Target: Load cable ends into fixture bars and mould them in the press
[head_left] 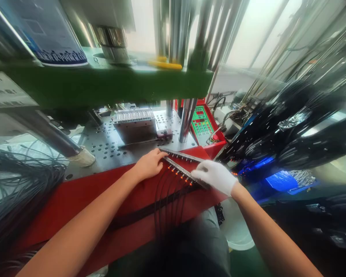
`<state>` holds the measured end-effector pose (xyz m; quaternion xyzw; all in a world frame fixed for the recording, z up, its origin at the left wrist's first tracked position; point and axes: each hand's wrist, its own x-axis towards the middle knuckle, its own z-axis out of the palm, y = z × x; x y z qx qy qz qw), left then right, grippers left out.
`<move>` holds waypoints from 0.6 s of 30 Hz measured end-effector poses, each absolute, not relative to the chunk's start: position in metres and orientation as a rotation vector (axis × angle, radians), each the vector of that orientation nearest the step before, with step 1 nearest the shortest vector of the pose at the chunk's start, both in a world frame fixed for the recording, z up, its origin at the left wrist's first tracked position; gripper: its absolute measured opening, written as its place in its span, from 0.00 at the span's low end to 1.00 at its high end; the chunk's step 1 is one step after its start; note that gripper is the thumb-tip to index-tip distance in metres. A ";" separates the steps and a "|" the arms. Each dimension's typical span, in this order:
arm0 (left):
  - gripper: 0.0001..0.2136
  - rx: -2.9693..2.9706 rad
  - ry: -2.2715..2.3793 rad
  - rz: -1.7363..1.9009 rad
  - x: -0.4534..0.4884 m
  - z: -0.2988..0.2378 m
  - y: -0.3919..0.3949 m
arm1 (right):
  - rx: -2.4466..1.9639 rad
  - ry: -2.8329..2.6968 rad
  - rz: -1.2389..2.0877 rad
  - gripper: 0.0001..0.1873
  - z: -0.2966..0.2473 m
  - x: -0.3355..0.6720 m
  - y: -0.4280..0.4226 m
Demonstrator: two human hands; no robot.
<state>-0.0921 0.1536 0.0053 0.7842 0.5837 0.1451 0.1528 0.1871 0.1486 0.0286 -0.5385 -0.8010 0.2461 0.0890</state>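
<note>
A narrow metal bar point(179, 168) lies at a slant above the red front ledge point(103, 192). Several orange-tipped black cables point(167, 192) run along its near edge and hang down. Behind it, a second metal strip point(187, 156) meets it near the left end and spreads away to the right. My left hand point(150, 164), bare, is closed with its fingertips at the bar's left end. In a white glove, my right hand point(215, 177) has its fingers closed on the right part of the bar; the thumb side faces the cables.
Beyond the hands, a metal block point(137, 129) sits on the perforated press plate point(103, 134) between steel columns point(187, 119). A green crossbeam point(118, 86) spans above. A red control box point(204, 127) is at the right. Black cables point(25, 173) pile up left; a white bucket point(238, 227) stands below right.
</note>
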 end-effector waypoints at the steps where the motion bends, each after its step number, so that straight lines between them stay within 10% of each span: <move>1: 0.19 2.250 1.662 0.398 -0.093 0.004 0.157 | -1.602 -2.394 0.768 0.21 0.027 0.195 0.137; 9: 0.15 2.146 1.529 0.346 -0.115 0.011 0.161 | -1.601 -2.503 0.492 0.09 0.009 0.202 0.115; 18: 0.14 1.108 1.505 1.060 -0.167 0.049 0.100 | -1.304 -2.235 1.050 0.13 0.047 0.148 0.172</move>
